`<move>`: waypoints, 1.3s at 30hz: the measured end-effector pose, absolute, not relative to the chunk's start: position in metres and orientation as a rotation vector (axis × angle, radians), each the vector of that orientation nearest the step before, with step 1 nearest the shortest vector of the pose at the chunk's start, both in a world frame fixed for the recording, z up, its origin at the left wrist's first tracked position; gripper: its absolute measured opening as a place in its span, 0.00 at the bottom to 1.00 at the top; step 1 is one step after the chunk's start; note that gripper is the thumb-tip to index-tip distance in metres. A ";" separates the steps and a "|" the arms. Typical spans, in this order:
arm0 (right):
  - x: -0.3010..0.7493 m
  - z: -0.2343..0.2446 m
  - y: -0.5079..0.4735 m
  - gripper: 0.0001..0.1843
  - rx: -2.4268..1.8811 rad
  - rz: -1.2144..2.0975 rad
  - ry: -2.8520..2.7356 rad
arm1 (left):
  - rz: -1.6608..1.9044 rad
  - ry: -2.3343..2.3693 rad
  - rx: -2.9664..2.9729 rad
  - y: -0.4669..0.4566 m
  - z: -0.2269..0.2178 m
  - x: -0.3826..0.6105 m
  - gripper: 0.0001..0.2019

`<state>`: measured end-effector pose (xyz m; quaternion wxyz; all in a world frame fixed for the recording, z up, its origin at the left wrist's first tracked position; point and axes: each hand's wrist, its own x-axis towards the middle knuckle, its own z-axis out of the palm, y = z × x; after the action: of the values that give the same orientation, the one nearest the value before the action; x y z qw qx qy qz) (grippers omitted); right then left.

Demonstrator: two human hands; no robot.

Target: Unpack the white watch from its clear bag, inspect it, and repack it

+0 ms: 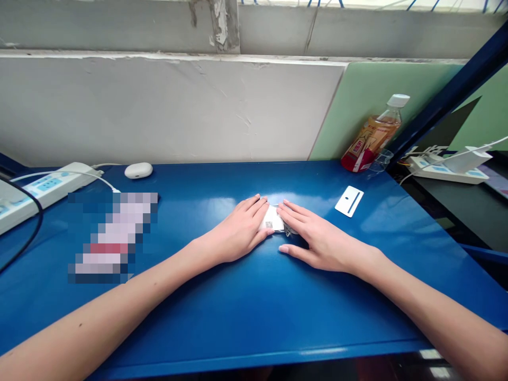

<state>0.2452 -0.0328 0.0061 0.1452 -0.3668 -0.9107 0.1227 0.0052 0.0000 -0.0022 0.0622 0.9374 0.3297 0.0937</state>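
a person's bare hands meet over a small white packet (277, 221) in the middle of a blue bench (254, 307). the left hand (240, 227) lies palm down, fingers straight and together over the packet's left side, its thumb at the near edge. the right hand (317, 233) is open too, its fingertips on the right side, its thumb spread apart above bare blue. neither is curled into a grip.

as for progress, the packet is in place under both hands, flat, with a printed square code showing. its edges are mostly covered, so whether anything about it is finished or left to do cannot be told.

counted: 2 hands, 1 packet with 1 small dark tangled bit (288, 230) at its right. further right, 1 white card (349, 201) and 1 leaning bottle (371, 140) with a white cap. to the left, 1 white rounded case (138, 170) and 1 pixelated oblong (119, 227). there are 2 power strips: 1 at left (75, 174), 1 beyond the bench at right (448, 170).
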 end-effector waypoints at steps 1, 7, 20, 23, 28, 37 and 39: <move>0.245 0.006 -0.033 0.39 -1.055 0.346 -2.613 | 0.287 0.997 2.833 0.000 -0.003 0.005 0.30; 0.243 0.007 -0.034 0.37 -1.054 0.343 -2.622 | 0.290 1.005 2.838 0.001 -0.003 0.004 0.30; 0.266 -0.001 -0.006 0.21 -1.075 0.123 -2.407 | 0.365 0.925 2.767 0.002 -0.002 0.001 0.31; 0.266 -0.001 -0.005 0.18 -1.012 0.100 -2.414 | 0.382 0.831 2.779 0.002 -0.001 0.001 0.29; 0.268 0.000 -0.003 0.13 -0.908 0.014 -2.404 | 0.374 0.846 2.784 0.002 -0.003 0.001 0.28; 0.274 0.014 -0.004 0.09 -0.841 -0.004 -2.244 | 0.641 1.020 2.711 -0.003 -0.006 0.002 0.23; 0.272 0.019 -0.007 0.07 -0.845 0.111 -2.141 | 0.691 1.047 2.689 -0.004 -0.005 0.003 0.22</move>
<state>0.2719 -0.0067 0.0191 0.4067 -0.3350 -0.8488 0.0440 0.0027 -0.0035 -0.0050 0.0873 0.9027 0.3515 0.2321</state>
